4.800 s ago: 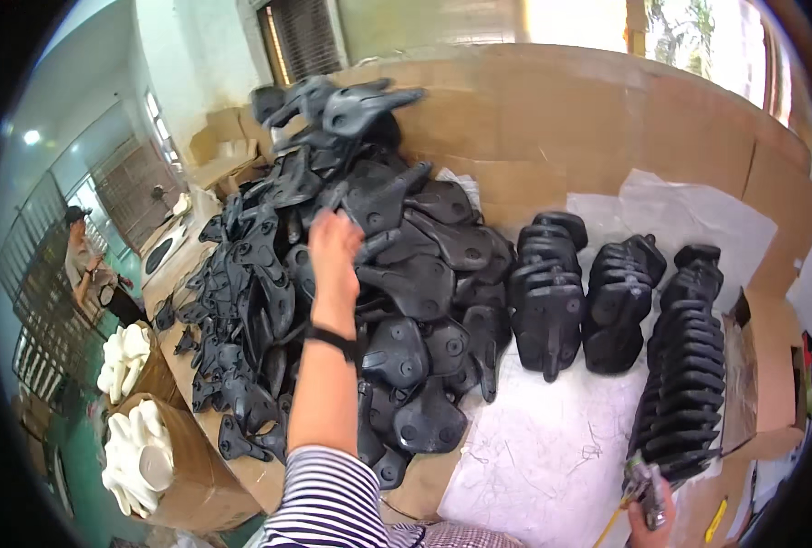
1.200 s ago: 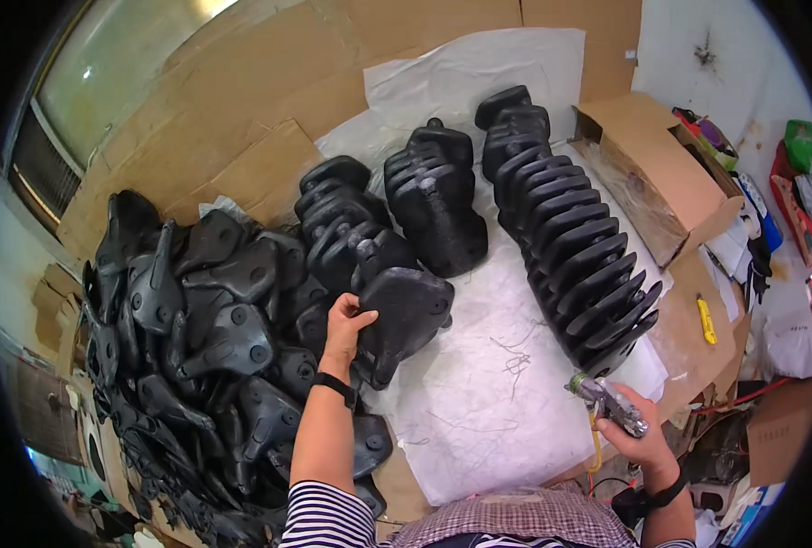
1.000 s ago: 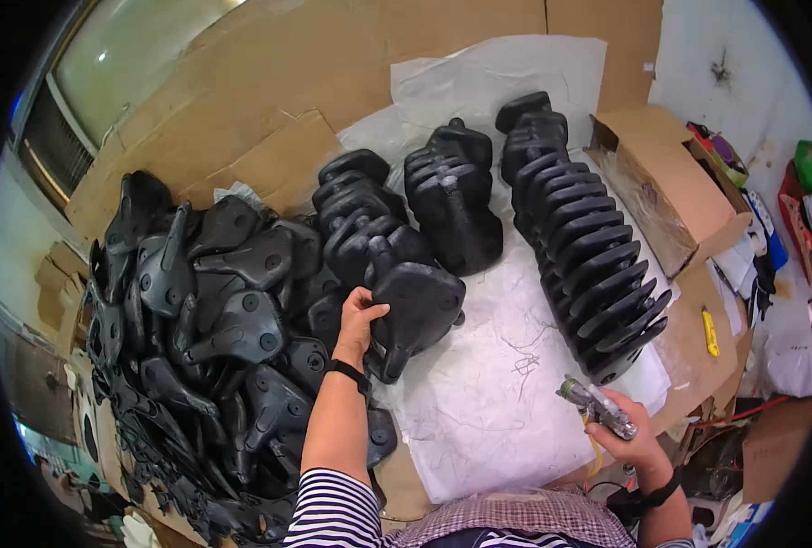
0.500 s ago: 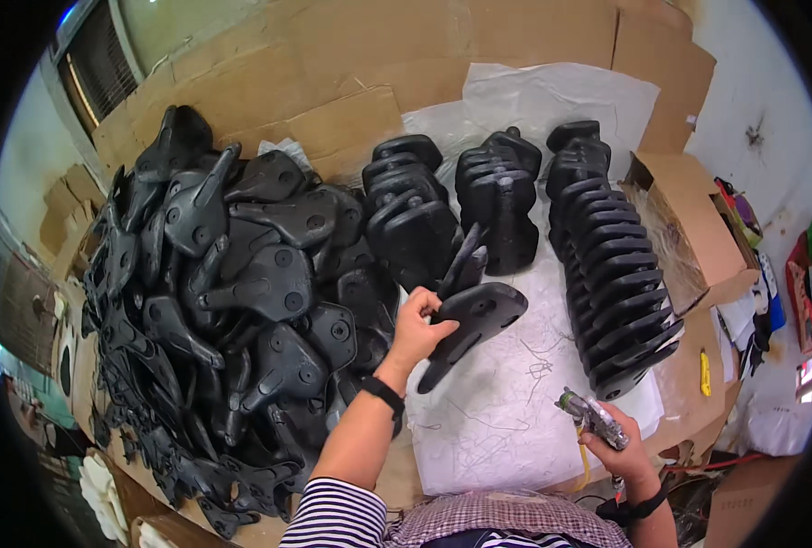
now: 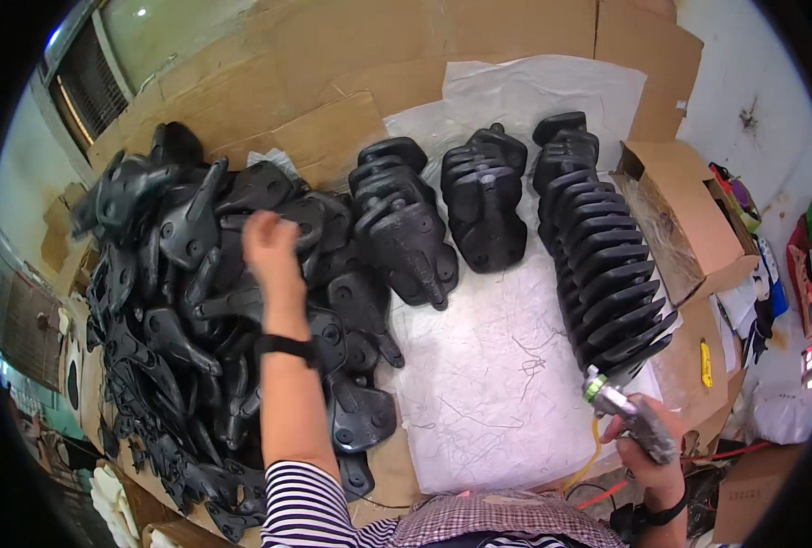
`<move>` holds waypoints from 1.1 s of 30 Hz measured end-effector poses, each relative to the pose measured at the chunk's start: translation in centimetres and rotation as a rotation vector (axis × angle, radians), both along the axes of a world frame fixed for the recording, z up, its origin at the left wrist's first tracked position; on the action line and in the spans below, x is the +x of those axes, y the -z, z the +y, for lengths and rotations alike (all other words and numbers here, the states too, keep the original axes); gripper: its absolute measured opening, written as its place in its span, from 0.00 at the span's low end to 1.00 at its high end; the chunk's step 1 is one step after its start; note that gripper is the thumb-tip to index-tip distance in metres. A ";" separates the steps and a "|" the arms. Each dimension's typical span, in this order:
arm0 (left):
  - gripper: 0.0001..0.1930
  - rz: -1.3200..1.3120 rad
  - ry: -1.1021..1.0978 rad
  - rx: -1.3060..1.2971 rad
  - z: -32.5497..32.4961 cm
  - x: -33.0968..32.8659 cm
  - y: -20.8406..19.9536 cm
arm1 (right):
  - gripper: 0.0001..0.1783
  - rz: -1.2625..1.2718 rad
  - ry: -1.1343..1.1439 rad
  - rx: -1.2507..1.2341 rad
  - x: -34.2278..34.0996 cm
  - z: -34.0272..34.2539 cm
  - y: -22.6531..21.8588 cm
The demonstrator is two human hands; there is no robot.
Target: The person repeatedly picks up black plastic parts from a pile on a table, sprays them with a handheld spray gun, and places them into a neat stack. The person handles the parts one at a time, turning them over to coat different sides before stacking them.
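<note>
My left hand (image 5: 272, 245) is over a large heap of black moulded plastic parts (image 5: 282, 187). Motion smears its fingers, so I cannot tell whether it grips anything. A blurred black part (image 5: 132, 196) lies at the heap's upper left. In my right hand (image 5: 661, 437) is a silver air gun (image 5: 627, 409) with a green ring and a yellow hose. Its nozzle points up and left, close to the near end of a long row of stacked black parts (image 5: 611, 274). Two shorter stacks, one left (image 5: 401, 228) and one in the middle (image 5: 485, 201), stand farther back.
Under the stacks lies a white sheet (image 5: 479, 402) strewn with thin dark strands. Cardboard (image 5: 515, 41) lines the back. To the right are an open carton (image 5: 698, 210) and a yellow cutter (image 5: 705, 363). A red hose runs at lower right.
My left hand has gone from the white sheet to the heap, without the black part it held. A blurred part now shows at the heap's upper left. The air gun has tilted nozzle-up.
</note>
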State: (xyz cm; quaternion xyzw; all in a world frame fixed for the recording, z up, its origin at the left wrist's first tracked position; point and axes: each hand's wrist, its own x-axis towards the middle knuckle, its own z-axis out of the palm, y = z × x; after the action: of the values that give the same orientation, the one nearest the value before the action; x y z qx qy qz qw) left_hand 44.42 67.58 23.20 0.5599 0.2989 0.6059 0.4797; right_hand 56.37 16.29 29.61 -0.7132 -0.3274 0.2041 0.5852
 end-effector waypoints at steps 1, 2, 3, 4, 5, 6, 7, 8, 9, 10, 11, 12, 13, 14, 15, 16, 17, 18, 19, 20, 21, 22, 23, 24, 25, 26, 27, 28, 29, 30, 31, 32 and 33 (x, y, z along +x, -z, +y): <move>0.19 0.028 0.082 -0.099 0.2 1.8 3.8 | 0.24 -0.013 -0.022 -0.098 0.4 -0.5 0.8; 0.25 0.190 0.148 -0.234 0.8 3.6 7.4 | 0.24 -0.031 -0.027 -0.206 0.9 -1.1 1.7; 0.29 0.304 0.147 -0.315 -0.1 6.5 9.3 | 0.24 -0.053 -0.060 -0.178 1.4 -1.9 3.3; 0.34 0.423 0.138 -0.391 -0.9 8.6 10.8 | 0.24 -0.020 -0.038 -0.193 1.6 -2.3 3.8; 0.37 0.473 0.158 -0.392 -1.0 9.8 12.0 | 0.25 0.016 -0.017 -0.204 1.8 -2.6 4.2; 0.41 0.522 0.174 -0.392 -1.1 10.8 13.1 | 0.25 0.052 0.001 -0.214 2.1 -2.9 4.3; 0.32 0.492 0.149 -0.344 0.5 10.4 15.2 | 0.26 0.038 0.011 -0.211 2.6 -2.9 4.5; 0.19 0.385 0.209 -0.476 -1.1 11.3 13.1 | 0.26 0.063 0.061 -0.201 2.8 -3.3 4.7; 0.13 0.313 0.293 -0.454 -2.0 12.3 12.5 | 0.26 0.087 0.108 -0.191 3.0 -3.7 4.8; 0.08 0.235 0.353 -0.425 -2.4 12.1 11.6 | 0.26 0.107 0.132 -0.169 3.2 -3.8 4.9; 0.08 0.184 0.441 -0.345 -2.9 12.2 11.0 | 0.27 0.112 0.147 -0.171 3.5 -4.1 5.3; 0.09 0.131 0.528 -0.267 -3.3 12.6 10.3 | 0.27 0.117 0.162 -0.174 3.8 -4.5 5.7; 0.10 0.108 0.610 -0.244 -3.7 13.2 9.4 | 0.27 0.130 0.172 -0.179 3.9 -4.8 6.1; 0.10 0.118 0.665 -0.249 -4.2 14.2 8.9 | 0.27 0.128 0.163 -0.210 4.2 -4.7 6.4; 0.11 0.128 0.722 -0.256 -4.8 16.4 8.5 | 0.27 0.127 0.154 -0.240 4.4 -4.6 6.8; 0.12 0.135 0.768 -0.262 -5.7 18.0 8.1 | 0.27 0.123 0.135 -0.271 4.6 -4.4 7.0; 0.14 0.154 0.779 -0.292 -6.3 19.7 9.0 | 0.27 0.121 0.105 -0.268 4.7 -4.2 7.1; 0.16 0.169 0.792 -0.319 -6.8 21.6 10.7 | 0.28 0.115 0.076 -0.262 4.7 -4.1 7.4; 0.17 0.362 0.774 -0.388 -7.5 23.3 12.1 | 0.28 0.108 0.065 -0.258 4.7 -4.1 7.7; 0.18 0.554 0.738 -0.455 -7.9 24.3 13.4 | 0.28 0.116 0.055 -0.256 4.8 -4.1 7.5; 0.19 0.660 0.583 -0.184 -8.0 24.9 15.7 | 0.28 0.123 0.043 -0.253 4.7 -4.1 7.2; 0.19 0.762 0.427 0.083 -8.5 24.9 16.5 | 0.28 0.138 0.037 -0.253 4.3 -4.3 6.8; 0.18 0.824 0.342 0.279 -8.2 24.9 17.1 | 0.28 0.173 0.044 -0.233 4.1 -4.4 6.4; 0.17 0.760 0.470 0.144 -7.8 24.8 17.6 | 0.28 0.176 0.030 -0.233 4.4 -4.3 6.4; 0.16 0.698 0.619 0.002 -8.7 24.6 16.3 | 0.28 0.191 0.037 -0.242 4.4 -4.5 6.4; 0.16 0.626 0.757 -0.137 -9.6 24.2 14.4 | 0.28 0.200 0.041 -0.245 4.5 -4.7 6.3; 0.13 0.581 0.818 -0.173 -10.9 23.3 12.3 | 0.27 0.189 0.058 -0.258 4.7 -4.6 6.6; 0.13 0.503 0.767 -0.136 -11.6 21.7 9.7 | 0.27 0.155 0.061 -0.266 5.0 -4.3 6.5; 0.13 0.425 0.720 -0.096 -12.0 19.8 7.2 | 0.27 0.120 0.069 -0.273 5.4 -3.9 6.3; 0.13 0.350 0.684 -0.058 -11.7 18.7 6.0 | 0.27 0.091 0.088 -0.281 5.9 -3.6 6.0; 0.14 0.240 0.677 -0.105 -10.4 17.2 5.6 | 0.26 0.017 0.086 -0.241 6.4 -3.3 5.5; 0.14 0.129 0.659 -0.158 -8.8 15.4 5.3 | 0.27 0.006 0.073 -0.213 6.9 -3.0 4.8; 0.15 0.052 0.643 -0.168 -8.0 14.2 3.8 | 0.27 -0.060 0.096 -0.159 7.1 -2.5 3.9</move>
State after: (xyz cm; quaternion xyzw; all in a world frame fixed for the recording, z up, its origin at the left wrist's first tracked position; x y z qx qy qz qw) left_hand 58.59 59.56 19.41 0.5992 0.1679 0.3823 0.6831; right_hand 63.52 13.80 25.68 -0.7781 -0.2931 0.1799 0.5257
